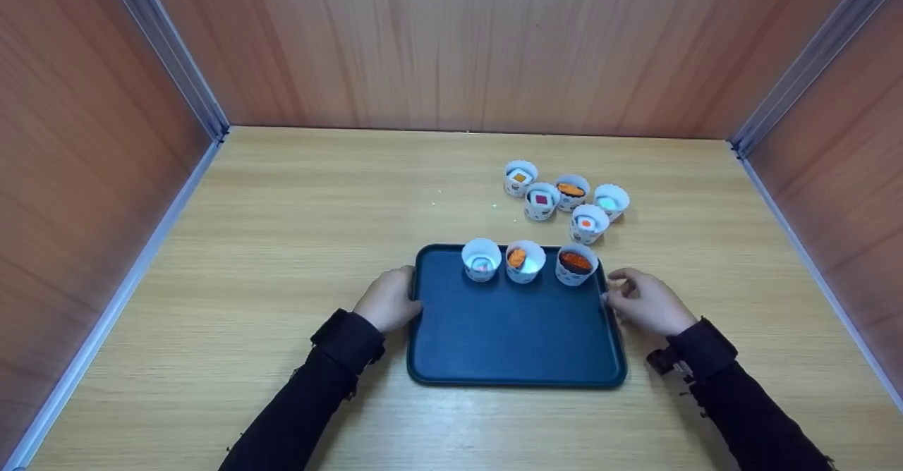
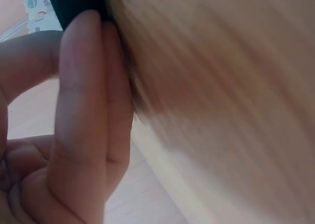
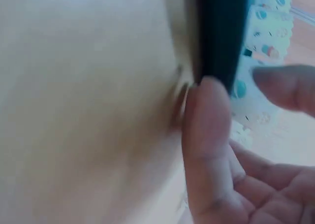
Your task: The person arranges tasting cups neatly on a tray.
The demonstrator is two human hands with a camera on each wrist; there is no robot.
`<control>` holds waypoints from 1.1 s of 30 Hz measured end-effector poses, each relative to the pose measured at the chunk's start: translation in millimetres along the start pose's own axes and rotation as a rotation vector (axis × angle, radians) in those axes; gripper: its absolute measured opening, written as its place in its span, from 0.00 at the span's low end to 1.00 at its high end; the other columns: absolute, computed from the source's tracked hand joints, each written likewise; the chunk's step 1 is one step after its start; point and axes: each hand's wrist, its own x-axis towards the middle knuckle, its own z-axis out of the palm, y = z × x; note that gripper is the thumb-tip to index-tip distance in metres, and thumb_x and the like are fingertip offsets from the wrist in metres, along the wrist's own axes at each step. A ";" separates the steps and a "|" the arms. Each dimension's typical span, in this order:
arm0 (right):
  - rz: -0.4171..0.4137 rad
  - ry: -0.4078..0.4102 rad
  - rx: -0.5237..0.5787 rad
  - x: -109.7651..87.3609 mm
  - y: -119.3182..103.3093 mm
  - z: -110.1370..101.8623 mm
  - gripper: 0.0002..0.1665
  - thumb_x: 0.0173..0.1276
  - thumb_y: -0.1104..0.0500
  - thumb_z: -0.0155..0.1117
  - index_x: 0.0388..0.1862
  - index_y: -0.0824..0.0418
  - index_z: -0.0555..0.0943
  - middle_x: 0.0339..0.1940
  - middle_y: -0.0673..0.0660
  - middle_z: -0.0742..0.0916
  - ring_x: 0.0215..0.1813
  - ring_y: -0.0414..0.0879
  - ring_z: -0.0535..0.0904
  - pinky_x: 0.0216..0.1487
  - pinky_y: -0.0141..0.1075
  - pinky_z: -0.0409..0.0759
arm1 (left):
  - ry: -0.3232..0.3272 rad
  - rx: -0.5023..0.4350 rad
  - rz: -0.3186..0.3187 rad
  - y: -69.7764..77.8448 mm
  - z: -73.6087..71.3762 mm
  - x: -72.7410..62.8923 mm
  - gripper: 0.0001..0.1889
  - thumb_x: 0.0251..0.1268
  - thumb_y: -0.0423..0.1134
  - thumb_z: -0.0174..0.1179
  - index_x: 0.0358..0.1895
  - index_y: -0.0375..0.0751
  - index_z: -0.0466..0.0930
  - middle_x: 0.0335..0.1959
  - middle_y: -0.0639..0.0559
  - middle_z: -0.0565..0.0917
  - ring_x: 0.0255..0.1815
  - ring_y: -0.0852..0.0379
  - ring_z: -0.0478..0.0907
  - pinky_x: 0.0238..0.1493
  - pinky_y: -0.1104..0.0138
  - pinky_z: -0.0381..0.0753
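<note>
A dark blue-green tray [image 1: 518,330] lies on the table between both hands. My left hand [image 1: 389,300] grips its left edge, thumb on top and fingers [image 2: 81,96] at the rim. At the right edge, my right hand [image 1: 645,303] touches the rim with a straight finger [image 3: 209,120], while another digit stands apart from it. Along the tray's far side stand three patterned paper cups: one cup with pale contents [image 1: 481,263], one cup with an orange piece [image 1: 525,263] and one cup with a red-orange topped, dark-sided piece [image 1: 576,266].
Behind the tray, several more paper cups stand close together, among them a cup with a red-dotted white piece [image 1: 588,225] and a cup with an orange-topped piece [image 1: 571,192]. Wood-grain panels [image 1: 451,48] wall the table [image 1: 317,210] at the back and sides.
</note>
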 end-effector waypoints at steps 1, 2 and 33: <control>-0.011 0.033 -0.009 2.0 -1.3 -2.3 0.32 0.70 0.54 0.61 0.65 0.74 0.68 0.39 0.63 0.84 0.36 0.48 0.82 0.35 0.36 0.78 | 0.001 0.000 0.001 0.0 0.0 -0.2 0.21 0.52 0.27 0.60 0.53 0.27 0.76 0.40 0.40 0.84 0.35 0.52 0.75 0.43 0.57 0.79; -0.020 0.068 -0.020 4.4 -2.5 -4.6 0.33 0.70 0.53 0.60 0.65 0.74 0.68 0.42 0.64 0.84 0.39 0.51 0.82 0.38 0.38 0.79 | 0.000 -0.001 -0.001 0.0 0.0 -0.2 0.21 0.53 0.27 0.60 0.53 0.27 0.76 0.40 0.40 0.84 0.35 0.52 0.75 0.43 0.58 0.79; 0.140 0.213 -0.057 96.8 -23.2 -12.4 0.39 0.63 0.45 0.67 0.62 0.72 0.74 0.56 0.70 0.82 0.52 0.58 0.76 0.51 0.45 0.76 | -0.016 0.007 0.001 -1.3 0.4 -0.2 0.22 0.56 0.28 0.59 0.56 0.26 0.74 0.30 0.45 0.82 0.27 0.55 0.73 0.32 0.63 0.75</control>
